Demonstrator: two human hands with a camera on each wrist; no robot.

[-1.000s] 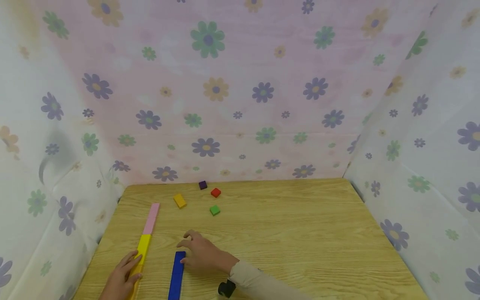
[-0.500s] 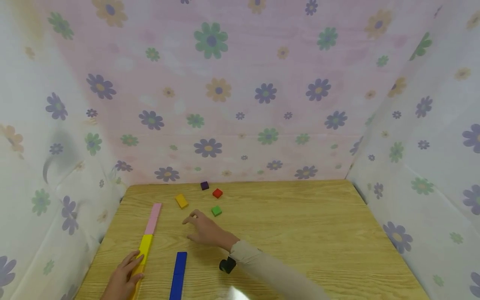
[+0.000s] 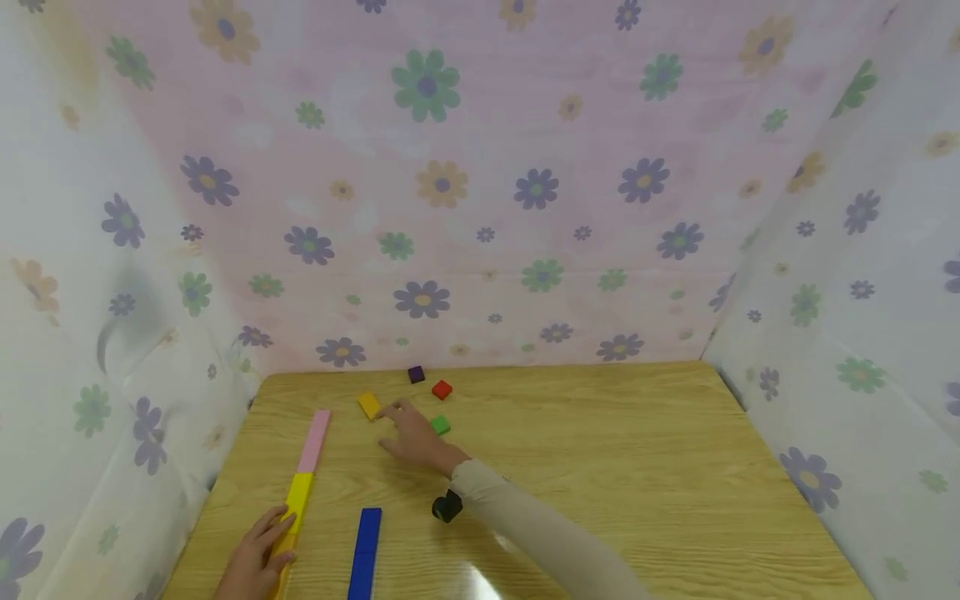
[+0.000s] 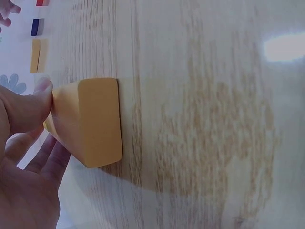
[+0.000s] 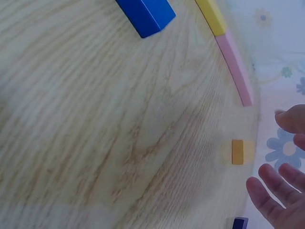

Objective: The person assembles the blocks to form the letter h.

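In the head view a row of blocks runs up the left of the table: a pink block (image 3: 315, 440), a yellow block (image 3: 299, 498) and an orange block (image 4: 99, 121) nearest me. My left hand (image 3: 255, 554) grips the row from both sides, thumb on one face and fingers on the other. The right hand (image 3: 415, 437) hovers with parted fingers, nothing between them. Its fingertips are close to a small orange-yellow block (image 3: 368, 406); contact cannot be told. A green block (image 3: 440, 426) lies beside that hand, partly hidden by it.
Blue blocks (image 3: 365, 550) lie end to end between the arms. Toward the back are a red block (image 3: 442, 389) and a dark purple block (image 3: 416, 375). Flowered cloth (image 3: 480, 183) borders the wooden table (image 3: 637, 467) at the back and sides.
My right hand has left the blue blocks and moved away from me to the small orange-yellow block. The left hand stays on the row. The camera view has shifted slightly.
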